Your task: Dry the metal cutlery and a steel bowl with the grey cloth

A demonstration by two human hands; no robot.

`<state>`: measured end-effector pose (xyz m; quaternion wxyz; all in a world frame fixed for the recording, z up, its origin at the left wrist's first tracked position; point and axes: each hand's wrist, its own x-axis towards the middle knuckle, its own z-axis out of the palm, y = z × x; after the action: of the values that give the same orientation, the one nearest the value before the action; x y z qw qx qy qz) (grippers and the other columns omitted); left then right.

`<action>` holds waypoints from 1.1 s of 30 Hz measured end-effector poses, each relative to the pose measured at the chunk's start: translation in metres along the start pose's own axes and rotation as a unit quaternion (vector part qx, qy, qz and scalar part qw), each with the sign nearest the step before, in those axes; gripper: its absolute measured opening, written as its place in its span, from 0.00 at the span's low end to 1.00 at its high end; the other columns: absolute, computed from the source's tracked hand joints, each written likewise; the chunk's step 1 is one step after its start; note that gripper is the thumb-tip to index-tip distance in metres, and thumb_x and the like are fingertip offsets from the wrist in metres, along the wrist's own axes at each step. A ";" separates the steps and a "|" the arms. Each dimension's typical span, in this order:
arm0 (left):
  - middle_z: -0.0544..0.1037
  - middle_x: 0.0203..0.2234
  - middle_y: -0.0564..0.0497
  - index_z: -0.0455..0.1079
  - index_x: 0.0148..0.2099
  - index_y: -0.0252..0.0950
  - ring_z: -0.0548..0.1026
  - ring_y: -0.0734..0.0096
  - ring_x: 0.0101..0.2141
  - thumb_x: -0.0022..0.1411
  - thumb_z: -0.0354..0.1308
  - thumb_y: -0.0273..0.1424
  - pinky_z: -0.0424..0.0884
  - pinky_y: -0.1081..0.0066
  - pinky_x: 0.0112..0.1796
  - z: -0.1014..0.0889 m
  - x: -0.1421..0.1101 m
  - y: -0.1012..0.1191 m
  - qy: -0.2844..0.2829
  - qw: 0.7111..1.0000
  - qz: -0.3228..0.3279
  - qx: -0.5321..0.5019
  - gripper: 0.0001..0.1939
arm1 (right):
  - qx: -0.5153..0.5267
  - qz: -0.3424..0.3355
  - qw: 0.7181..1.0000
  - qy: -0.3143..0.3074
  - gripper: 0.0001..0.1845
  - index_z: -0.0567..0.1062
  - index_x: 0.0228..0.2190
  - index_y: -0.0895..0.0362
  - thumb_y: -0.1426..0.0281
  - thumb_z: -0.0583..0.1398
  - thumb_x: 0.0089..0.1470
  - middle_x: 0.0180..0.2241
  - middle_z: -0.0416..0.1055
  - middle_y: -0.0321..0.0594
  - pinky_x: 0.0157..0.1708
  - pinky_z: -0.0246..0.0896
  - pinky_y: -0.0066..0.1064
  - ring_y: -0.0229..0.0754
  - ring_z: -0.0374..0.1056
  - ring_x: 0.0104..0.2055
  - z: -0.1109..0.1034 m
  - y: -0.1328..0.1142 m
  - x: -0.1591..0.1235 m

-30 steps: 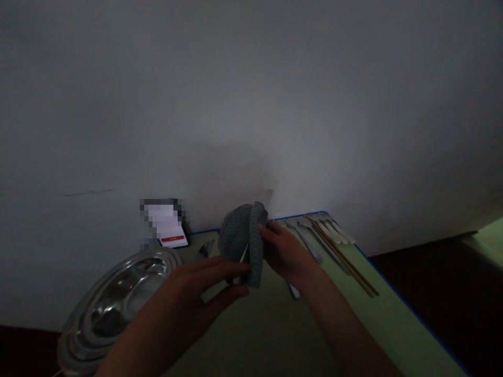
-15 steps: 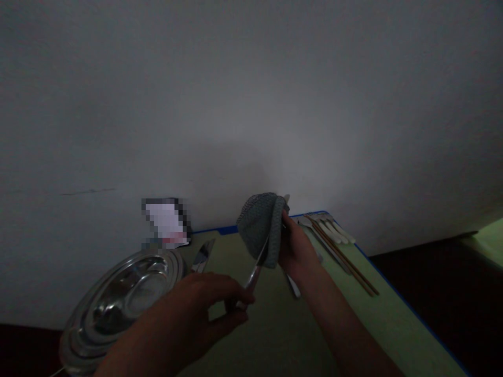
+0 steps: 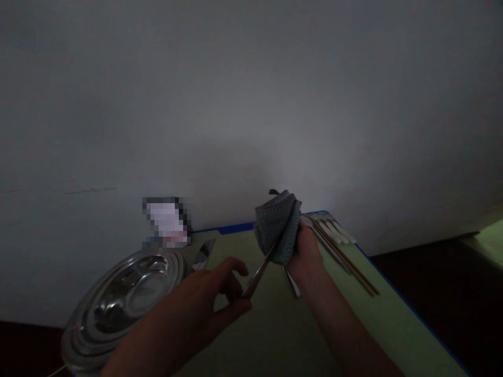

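Note:
My right hand is closed around a grey checked cloth, bunched up above the table. The slim handle of a metal utensil comes out of the cloth's lower left side; the cloth hides most of the rest, so its kind cannot be made out. At the handle's end my left hand pinches it between thumb and fingers, with the index finger lifted off. A small dark tip shows above the cloth; whether it belongs to the utensil is unclear. Below my right hand another metal handle lies on the table.
Stacked steel plates stand at the left, beside a knife blade and a blurred-out upright object. Wooden chopsticks, a metal utensil and several white-handled pieces lie on the right of the green table. A wall rises behind.
The cloth and my right hand have shifted slightly right, and the cloth is folded differently. My left index finger has lifted off the handle, while the thumb stays at its end.

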<state>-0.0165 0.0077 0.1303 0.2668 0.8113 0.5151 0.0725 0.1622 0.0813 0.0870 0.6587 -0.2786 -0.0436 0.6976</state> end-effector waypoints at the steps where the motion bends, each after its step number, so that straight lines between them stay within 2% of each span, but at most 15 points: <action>1: 0.78 0.38 0.55 0.66 0.47 0.45 0.75 0.66 0.38 0.59 0.53 0.41 0.68 0.68 0.39 0.000 0.000 0.001 -0.005 1.000 -0.002 0.001 0.14 | 0.000 -0.001 1.000 0.001 0.13 0.76 0.28 0.56 0.68 0.52 0.54 0.25 0.77 0.37 0.44 0.66 0.39 0.42 0.73 0.36 0.000 -0.001 -0.001; 5: 0.79 0.37 0.55 0.70 0.43 0.45 0.75 0.66 0.38 0.63 0.46 0.41 0.66 0.68 0.40 -0.002 -0.001 0.007 -0.039 0.999 -0.012 -0.006 0.14 | 0.022 0.005 0.999 -0.027 0.14 0.75 0.24 0.56 0.69 0.51 0.52 0.22 0.76 0.38 0.44 0.66 0.40 0.43 0.73 0.35 0.004 -0.003 -0.006; 9: 0.79 0.30 0.56 0.71 0.34 0.42 0.76 0.68 0.34 0.66 0.39 0.39 0.65 0.69 0.38 -0.001 0.002 0.013 -0.056 0.998 -0.033 -0.022 0.20 | 0.040 0.015 0.998 -0.050 0.16 0.75 0.22 0.55 0.65 0.50 0.50 0.20 0.75 0.38 0.39 0.68 0.40 0.44 0.73 0.33 0.005 -0.005 -0.011; 12: 0.77 0.27 0.55 0.69 0.32 0.40 0.75 0.69 0.31 0.66 0.38 0.39 0.64 0.69 0.35 0.002 0.003 0.014 -0.073 0.997 -0.037 -0.008 0.21 | 0.050 -0.001 0.996 -0.076 0.16 0.72 0.20 0.54 0.62 0.50 0.50 0.18 0.73 0.36 0.32 0.68 0.35 0.41 0.70 0.27 0.002 -0.006 -0.011; 16: 0.76 0.26 0.54 0.68 0.31 0.39 0.74 0.69 0.31 0.66 0.37 0.42 0.64 0.68 0.35 0.005 0.003 0.017 -0.097 0.995 -0.036 -0.009 0.23 | 0.133 -0.013 0.985 -0.112 0.13 0.68 0.20 0.55 0.66 0.49 0.50 0.15 0.66 0.31 0.22 0.62 0.25 0.33 0.63 0.18 -0.003 -0.006 -0.010; 20: 0.75 0.25 0.54 0.66 0.32 0.38 0.74 0.70 0.29 0.67 0.35 0.42 0.64 0.68 0.33 0.004 0.003 0.023 -0.120 0.992 -0.038 -0.005 0.22 | 0.155 -0.006 0.980 -0.127 0.12 0.67 0.20 0.55 0.67 0.49 0.49 0.14 0.62 0.30 0.19 0.57 0.23 0.32 0.59 0.16 -0.003 -0.007 -0.011; 24: 0.74 0.26 0.51 0.66 0.33 0.38 0.73 0.67 0.29 0.66 0.35 0.41 0.64 0.68 0.31 0.003 0.003 0.026 -0.108 0.992 -0.040 0.055 0.21 | 0.101 -0.016 0.992 -0.072 0.13 0.69 0.19 0.54 0.68 0.50 0.49 0.16 0.69 0.32 0.26 0.64 0.29 0.36 0.66 0.20 0.003 -0.005 -0.012; 26: 0.74 0.27 0.50 0.66 0.33 0.38 0.73 0.66 0.29 0.66 0.36 0.42 0.64 0.68 0.30 0.005 0.002 0.023 -0.106 0.991 -0.042 0.064 0.22 | 0.052 0.007 0.997 -0.048 0.13 0.71 0.20 0.54 0.68 0.50 0.50 0.19 0.73 0.35 0.32 0.67 0.34 0.40 0.70 0.26 0.006 -0.003 -0.012; 29: 0.75 0.29 0.50 0.68 0.34 0.38 0.73 0.66 0.29 0.66 0.37 0.44 0.63 0.68 0.29 0.009 0.003 0.017 -0.092 0.993 -0.034 0.064 0.22 | -0.004 0.044 0.998 -0.049 0.12 0.74 0.23 0.55 0.68 0.53 0.50 0.22 0.75 0.37 0.39 0.67 0.37 0.44 0.72 0.34 0.010 0.002 -0.013; 33: 0.76 0.28 0.51 0.69 0.34 0.39 0.73 0.68 0.28 0.64 0.40 0.47 0.62 0.69 0.29 0.009 0.004 0.009 -0.053 0.996 -0.033 0.056 0.22 | -0.039 0.021 0.997 -0.062 0.11 0.75 0.25 0.57 0.70 0.54 0.51 0.24 0.76 0.38 0.44 0.66 0.35 0.43 0.71 0.39 0.013 0.005 -0.015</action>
<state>-0.0043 0.0053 0.1264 0.2501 0.8104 0.5298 -0.0082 0.1519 0.0706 0.1004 0.6281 -0.2611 -0.1060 0.7253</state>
